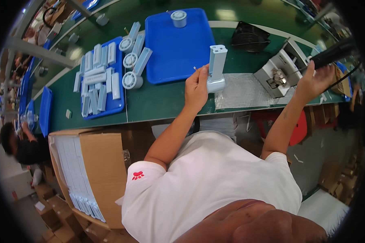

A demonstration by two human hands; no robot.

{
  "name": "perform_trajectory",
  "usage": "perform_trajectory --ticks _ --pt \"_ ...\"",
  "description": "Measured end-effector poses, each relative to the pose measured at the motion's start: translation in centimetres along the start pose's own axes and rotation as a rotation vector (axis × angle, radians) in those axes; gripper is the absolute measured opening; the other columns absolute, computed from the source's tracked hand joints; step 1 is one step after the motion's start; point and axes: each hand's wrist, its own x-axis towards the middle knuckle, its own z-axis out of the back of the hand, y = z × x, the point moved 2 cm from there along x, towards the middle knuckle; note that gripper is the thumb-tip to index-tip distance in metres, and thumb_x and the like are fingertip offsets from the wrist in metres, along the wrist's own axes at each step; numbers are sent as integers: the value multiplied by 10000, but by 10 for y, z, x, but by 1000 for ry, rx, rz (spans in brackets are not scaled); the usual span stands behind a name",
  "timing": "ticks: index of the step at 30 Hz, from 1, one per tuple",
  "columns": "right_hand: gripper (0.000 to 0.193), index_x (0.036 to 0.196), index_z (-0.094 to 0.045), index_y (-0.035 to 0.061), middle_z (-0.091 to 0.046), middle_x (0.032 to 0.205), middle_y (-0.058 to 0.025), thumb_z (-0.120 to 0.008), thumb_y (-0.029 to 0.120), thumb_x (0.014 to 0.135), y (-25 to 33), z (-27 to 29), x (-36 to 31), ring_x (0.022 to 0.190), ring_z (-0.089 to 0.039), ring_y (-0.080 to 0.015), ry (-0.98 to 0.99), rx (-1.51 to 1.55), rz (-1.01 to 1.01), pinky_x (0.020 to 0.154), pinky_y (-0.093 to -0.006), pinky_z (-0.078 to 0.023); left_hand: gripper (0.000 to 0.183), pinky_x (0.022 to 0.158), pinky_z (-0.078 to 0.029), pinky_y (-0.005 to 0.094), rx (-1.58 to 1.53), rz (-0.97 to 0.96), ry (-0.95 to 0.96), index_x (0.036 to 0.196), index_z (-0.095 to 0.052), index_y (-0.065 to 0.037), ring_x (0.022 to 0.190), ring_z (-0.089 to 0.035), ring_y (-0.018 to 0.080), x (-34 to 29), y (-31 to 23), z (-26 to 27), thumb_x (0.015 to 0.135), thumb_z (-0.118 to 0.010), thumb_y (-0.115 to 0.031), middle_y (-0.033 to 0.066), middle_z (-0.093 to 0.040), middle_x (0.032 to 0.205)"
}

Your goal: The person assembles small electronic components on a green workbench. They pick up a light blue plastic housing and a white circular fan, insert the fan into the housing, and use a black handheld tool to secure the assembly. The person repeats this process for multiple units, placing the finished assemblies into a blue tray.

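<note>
Worktop (158, 105): left tray (117, 106) by near edge, handles (95, 77) piled in; three handheld fans (130, 60) between it and middle tray (178, 48). Round part (178, 19) in middle tray, far edge. Held piece (217, 62) in left hand (197, 88), near that tray's near right corner. Plastic sheet (239, 93) at near edge, machine (276, 75) right of it. Carton (101, 174) before near edge, left.

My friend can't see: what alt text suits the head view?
A person's left hand holds a pale-blue part above a green bench, the right hand open beside a black cylinder. To the left are a blue tray of pale pieces and an open carton.
</note>
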Motion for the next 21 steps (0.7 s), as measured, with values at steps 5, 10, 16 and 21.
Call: perform_trajectory --ticks 5,10,16,21 --pt "690 1463 -396 -42 -521 1400 -189 -741 5 867 25 -36 -106 1284 -561 -286 422 156 -44 1108 -440 -447 357 801 -479 229 -176 20 -82 1250 -716 -22 880 -594 70 1 -9 0 1109 -495 -264 19 -718 994" --pt "844 1434 -505 22 -579 1359 -176 -918 183 716 73 -95 -184 1203 -615 -325 999 170 -105 1007 -401 -501 362 769 -483 243 -203 61 -126 1205 -721 16 871 -585 65 8 -10 14 1097 -535 -275 21 -707 999" --pt "797 1428 -520 20 -584 1356 -155 -900 144 738 74 -124 -196 1201 -621 -297 1099 187 -139 920 -388 -548 383 874 -500 251 -305 218 -122 1286 -659 45 1016 -614 99 15 -26 51 1073 -590 -266 53 -694 1112" --pt "620 1478 -459 4 -555 1397 -150 -737 80 929 66 -155 -205 1231 -602 -210 1174 744 -901 950 -335 -536 828 1021 -489 341 406 -221 15 1488 -446 9 1214 -601 236 3 -69 63 834 -863 -282 149 -604 1319"
